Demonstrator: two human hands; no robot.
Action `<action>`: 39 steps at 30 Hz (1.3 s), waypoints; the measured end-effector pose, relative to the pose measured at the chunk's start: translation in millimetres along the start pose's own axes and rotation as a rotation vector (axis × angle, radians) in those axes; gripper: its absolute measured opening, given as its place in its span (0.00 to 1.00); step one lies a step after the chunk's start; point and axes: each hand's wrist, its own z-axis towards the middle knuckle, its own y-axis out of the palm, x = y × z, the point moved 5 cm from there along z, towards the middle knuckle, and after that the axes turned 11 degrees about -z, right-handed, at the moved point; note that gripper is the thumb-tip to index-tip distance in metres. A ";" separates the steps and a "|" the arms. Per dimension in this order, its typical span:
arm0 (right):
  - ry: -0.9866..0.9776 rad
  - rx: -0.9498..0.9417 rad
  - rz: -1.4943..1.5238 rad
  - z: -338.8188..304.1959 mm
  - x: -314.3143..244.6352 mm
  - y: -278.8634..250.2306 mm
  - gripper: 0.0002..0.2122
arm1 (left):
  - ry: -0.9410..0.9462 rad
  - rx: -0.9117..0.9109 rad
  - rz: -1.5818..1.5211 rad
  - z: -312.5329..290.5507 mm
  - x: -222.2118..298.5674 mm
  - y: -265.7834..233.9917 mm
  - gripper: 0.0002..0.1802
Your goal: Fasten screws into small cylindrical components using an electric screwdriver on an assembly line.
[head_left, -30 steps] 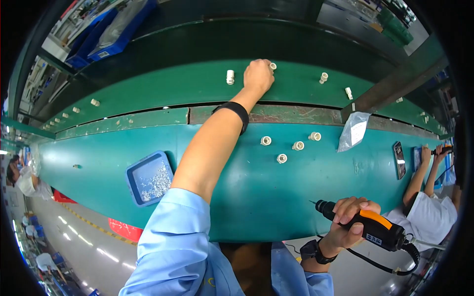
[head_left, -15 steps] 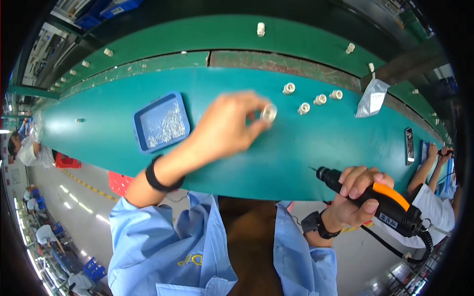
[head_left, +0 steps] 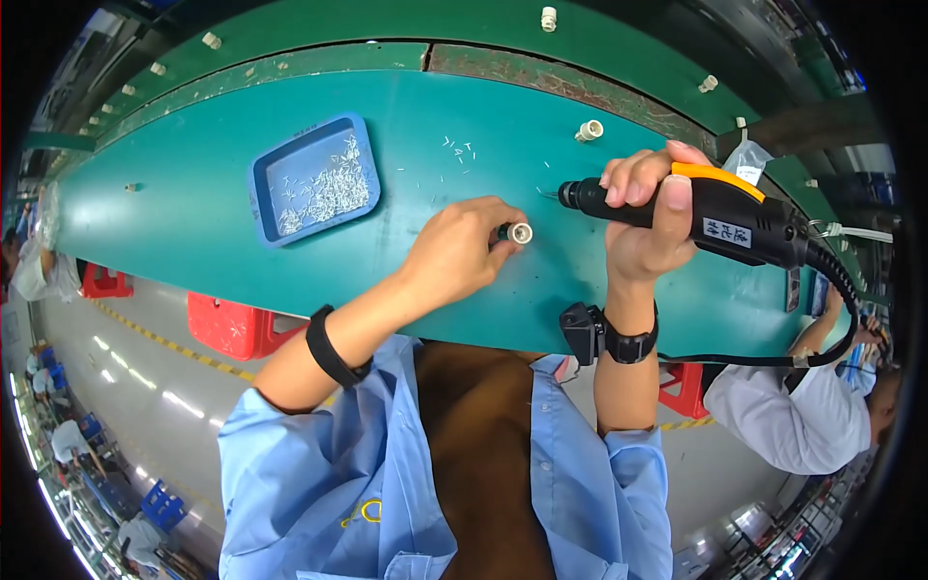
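Between the thumb and fingers of my left hand point(head_left: 456, 253) is a small whitish cylindrical connector point(head_left: 521, 233), its round open end showing. My right hand point(head_left: 646, 208) wraps around a black and orange electric screwdriver point(head_left: 735, 215), with a cable trailing from its rear. The driver's thin bit points left, above and right of the connector and apart from it. A similar connector point(head_left: 590, 130) stands farther back on the green work surface point(head_left: 425, 116). Left of my hands lies a blue tray point(head_left: 259, 208) holding many small silvery pins or screws point(head_left: 333, 193).
Several loose silvery pieces point(head_left: 459, 153) lie scattered beyond my left hand. More connectors point(head_left: 549, 19) stand along the green ledge behind. A clear plastic bag point(head_left: 746, 159) hangs at the right. Red stools point(head_left: 227, 327) stand below the near edge. A co-worker's white sleeve point(head_left: 797, 416) shows at right.
My right hand has brought the screwdriver up and left, nearer the held connector. Several connectors at the back right are now hidden behind it. The view has shifted; my left hand keeps its connector.
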 end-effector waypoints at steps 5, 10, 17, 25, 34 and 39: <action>0.025 0.000 0.025 -1.4 11.6 4.1 0.14 | 0.013 -0.072 -0.039 13.7 -10.9 -0.2 0.11; -0.005 0.011 0.014 1.4 7.7 0.1 0.15 | 0.073 -0.076 -0.001 17.5 -13.5 3.0 0.13; -0.062 -0.059 0.167 6.9 -36.0 -12.6 0.19 | 0.130 -0.005 -0.018 10.7 1.1 -3.1 0.17; -0.126 -0.210 0.353 0.1 -61.0 -6.8 0.25 | 0.256 0.073 -0.145 1.7 19.3 -6.5 0.15; -0.099 -0.271 0.341 -4.1 -72.2 -1.9 0.25 | 0.342 0.136 -0.198 -6.8 19.4 -6.9 0.07; -0.094 -0.324 0.353 -5.6 -80.5 -1.6 0.25 | 0.351 0.206 -0.104 -21.1 25.5 -5.1 0.08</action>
